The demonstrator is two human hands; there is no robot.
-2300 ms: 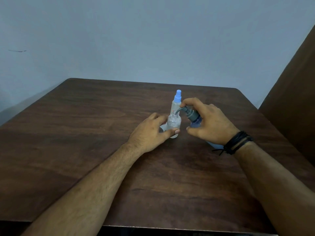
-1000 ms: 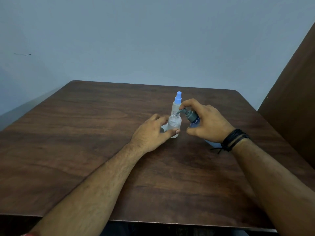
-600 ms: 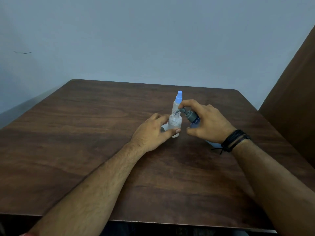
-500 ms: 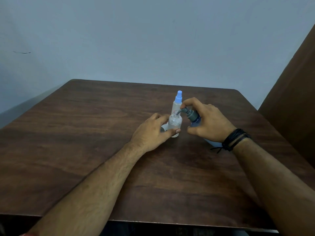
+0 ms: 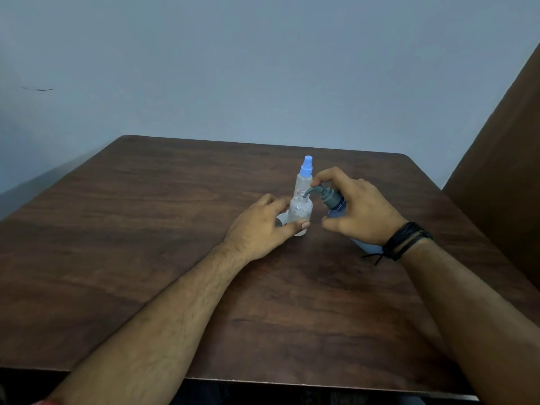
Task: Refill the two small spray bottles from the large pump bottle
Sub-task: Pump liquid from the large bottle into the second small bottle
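Our left hand (image 5: 260, 226) grips the upright clear plastic uncapped spray bottle (image 5: 300, 213) while our right hand (image 5: 358, 210) clasps the tilted blue pump bottle (image 5: 336, 207), its grey spout pointing into that neck.

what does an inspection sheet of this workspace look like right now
surface: dark brown wooden table, bare wood around the work.
job's things: open small clear plastic bottle upright; tilted large blue pump bottle with grey spout at its mouth; second small clear spray bottle with blue cap upright behind.
clutter: small white cap-like piece by the left fingers, unclear.
hands: left hand grips the open bottle; right hand grips the pump bottle, forefinger on the pump head.
cables: nothing seen.
surroundings: pale blue wall; brown panel at right.
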